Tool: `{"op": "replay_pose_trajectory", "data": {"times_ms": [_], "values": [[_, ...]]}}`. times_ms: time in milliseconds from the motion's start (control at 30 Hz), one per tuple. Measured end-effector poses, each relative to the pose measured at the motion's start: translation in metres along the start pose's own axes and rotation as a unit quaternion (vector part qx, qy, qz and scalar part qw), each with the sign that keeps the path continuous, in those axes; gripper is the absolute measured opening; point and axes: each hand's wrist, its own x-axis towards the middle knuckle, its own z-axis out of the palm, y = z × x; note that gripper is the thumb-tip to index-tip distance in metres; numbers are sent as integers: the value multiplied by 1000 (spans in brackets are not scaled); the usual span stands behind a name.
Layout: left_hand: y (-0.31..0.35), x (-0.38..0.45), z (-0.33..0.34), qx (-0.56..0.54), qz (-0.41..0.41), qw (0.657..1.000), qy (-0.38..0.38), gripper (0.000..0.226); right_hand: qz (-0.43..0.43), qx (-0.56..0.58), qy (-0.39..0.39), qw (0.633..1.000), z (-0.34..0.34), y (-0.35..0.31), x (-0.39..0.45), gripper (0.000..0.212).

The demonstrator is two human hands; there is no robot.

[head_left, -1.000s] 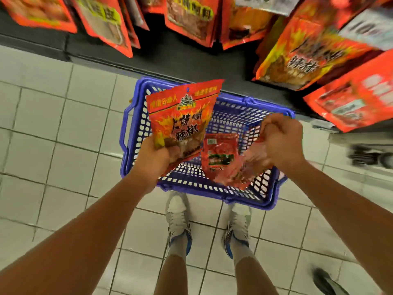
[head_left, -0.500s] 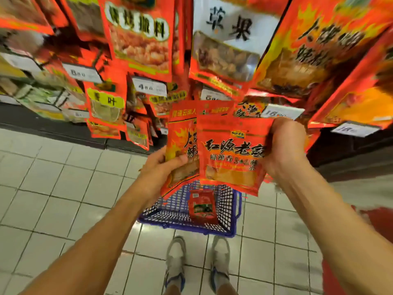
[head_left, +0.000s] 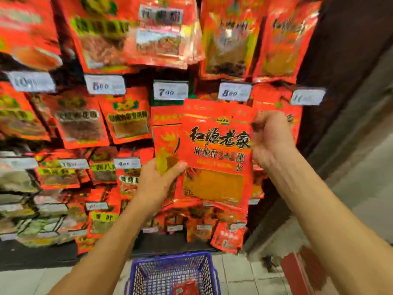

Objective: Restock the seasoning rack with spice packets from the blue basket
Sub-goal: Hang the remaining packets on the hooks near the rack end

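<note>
Two packets, lifted from the basket (head_left: 170, 273) a second ago, are now raised before the rack (head_left: 89, 124); the front packet (head_left: 217, 158) is pinched by the right hand (head_left: 270, 141), the rear packet (head_left: 165, 141) gripped by the left hand (head_left: 157, 184); hanging is judged next.

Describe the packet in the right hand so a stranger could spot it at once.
Find the rack of red packets. In front of it, the right hand grips a packet by its top corner. Unlike the rest, it is held and overlaps the left hand's packet.

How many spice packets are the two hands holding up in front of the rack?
2. The front packet is pinched at its top right corner by the right hand. The flame-print packet sits behind it, gripped by the left hand. More may be hidden behind.
</note>
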Motion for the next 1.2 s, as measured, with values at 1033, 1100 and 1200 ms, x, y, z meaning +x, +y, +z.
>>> {"op": "replay_pose_trajectory", "data": {"times_ms": [1033, 1100, 1200], "values": [[165, 123, 168, -14, 164, 986, -2, 6, -268, -174, 37, 947, -70, -242, 162, 24], [166, 121, 172, -15, 160, 987, 2, 2, -270, -182, 44, 945, -68, -244, 168, 26], [168, 121, 173, -19, 161, 987, 3, 5, -270, -206, 60, 939, -67, -244, 173, 25]]}}
